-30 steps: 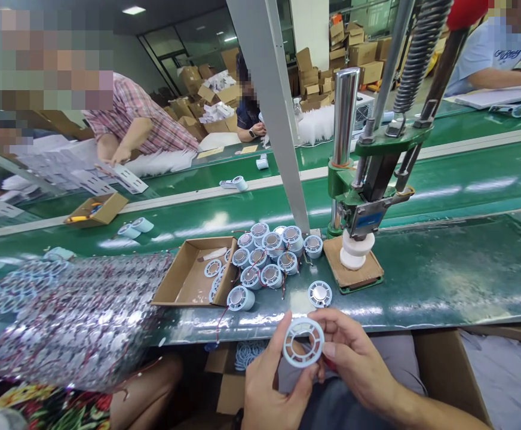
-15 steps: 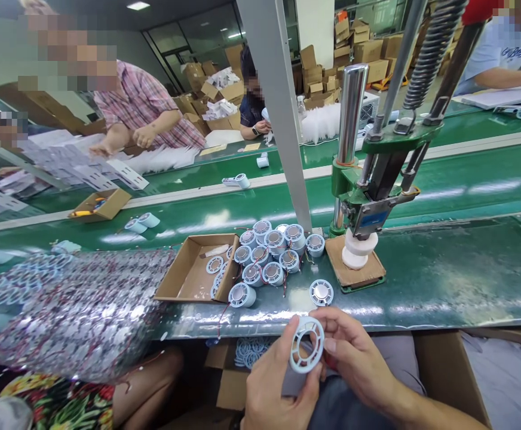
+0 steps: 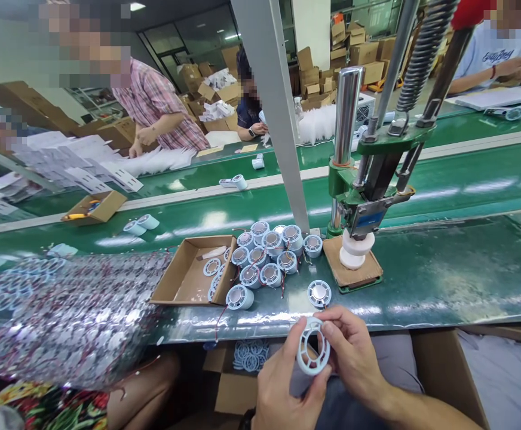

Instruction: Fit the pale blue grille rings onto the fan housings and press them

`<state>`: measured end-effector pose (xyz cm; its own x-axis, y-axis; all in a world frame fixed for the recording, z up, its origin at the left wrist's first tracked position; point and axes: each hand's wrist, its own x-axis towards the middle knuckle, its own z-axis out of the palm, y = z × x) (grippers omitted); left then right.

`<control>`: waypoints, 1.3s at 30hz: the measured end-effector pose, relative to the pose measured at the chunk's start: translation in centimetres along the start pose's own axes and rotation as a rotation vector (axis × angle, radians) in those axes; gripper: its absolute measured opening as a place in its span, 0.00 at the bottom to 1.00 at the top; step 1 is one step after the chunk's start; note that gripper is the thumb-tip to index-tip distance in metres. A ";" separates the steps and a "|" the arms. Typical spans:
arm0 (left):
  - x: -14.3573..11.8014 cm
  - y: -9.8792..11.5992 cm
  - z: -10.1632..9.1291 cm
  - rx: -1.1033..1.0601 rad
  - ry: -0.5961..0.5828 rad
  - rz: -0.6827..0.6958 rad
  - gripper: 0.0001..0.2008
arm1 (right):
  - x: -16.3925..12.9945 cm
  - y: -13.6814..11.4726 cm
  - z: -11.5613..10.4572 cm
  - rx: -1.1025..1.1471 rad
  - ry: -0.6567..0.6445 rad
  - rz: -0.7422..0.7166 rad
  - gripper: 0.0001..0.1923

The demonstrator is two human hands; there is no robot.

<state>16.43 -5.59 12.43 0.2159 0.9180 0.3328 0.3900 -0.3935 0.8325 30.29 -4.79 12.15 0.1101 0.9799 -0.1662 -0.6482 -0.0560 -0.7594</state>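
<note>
The pale blue ring is tipping up and drifting right, closer to the tabletop's near edge than a second ago, when it was lying flatter and lower between the two hands. Both hands are turning it, so this looks like handling or checking still under way, not a placement. The left hand is closing its thumb along the ring's left rim, and the right hand is pinching the top and right rim with its fingertips; both are holding the ring, just short of the near edge. Below them, a carton of spare rings is sitting under the tabletop. Just past the near edge, one finished disc is lying alone, close to the ring. Beyond it, a cluster of wired fan units is crowding beside an open cardboard tray. To the right, the hand press is standing on its pad, unchanged, its white die down. Toward the far edge, other people are working at the far side of the belt.
</note>
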 end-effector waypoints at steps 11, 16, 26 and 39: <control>0.1 0.3 -0.4 -0.340 -0.023 -0.375 0.37 | 0.1 -0.5 0.2 -0.024 -0.098 -0.005 0.22; 0.1 0.3 -0.3 -0.346 -0.015 -0.367 0.37 | -0.1 -1.0 0.1 -0.048 -0.141 0.009 0.20; 0.7 0.8 -0.1 -0.430 0.042 -0.457 0.34 | -1.3 -1.7 0.3 -0.025 -0.229 0.020 0.18; 0.0 0.8 0.2 -0.371 0.012 -0.409 0.35 | -0.6 -0.8 0.7 -0.083 -0.039 -0.019 0.20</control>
<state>16.90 -5.87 13.02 0.1017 0.9937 -0.0468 0.0973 0.0369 0.9946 30.24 -5.18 13.30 0.0910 0.9876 -0.1278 -0.5812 -0.0515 -0.8121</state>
